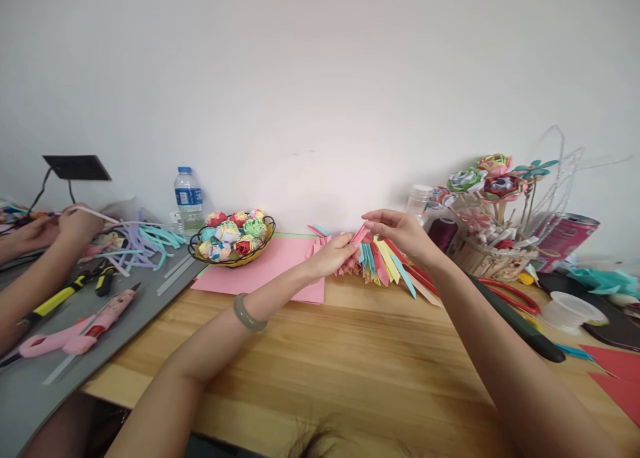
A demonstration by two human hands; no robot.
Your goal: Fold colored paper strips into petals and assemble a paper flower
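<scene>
My left hand (pixel 336 254), with a green bangle on its wrist, is closed on a folded pink paper piece (pixel 359 235) above the back of the wooden table. My right hand (pixel 395 231) comes from the right, its thumb and fingertips pinching the upper end of the same pink piece. Just below and behind both hands lies a row of folded paper strips (pixel 383 261) in pink, blue, yellow and red. Pink paper sheets (pixel 260 283) lie to the left, partly under a basket of paper flowers (pixel 235 237).
A water bottle (pixel 189 201) stands by the wall. At left, another person's hands work over a grey mat (pixel 130 325) with a pink glue gun (pixel 80 331) and pliers. At right are a flower basket (pixel 493 258), a thread spool (pixel 443 235), red-handled scissors and a white spool (pixel 570 311).
</scene>
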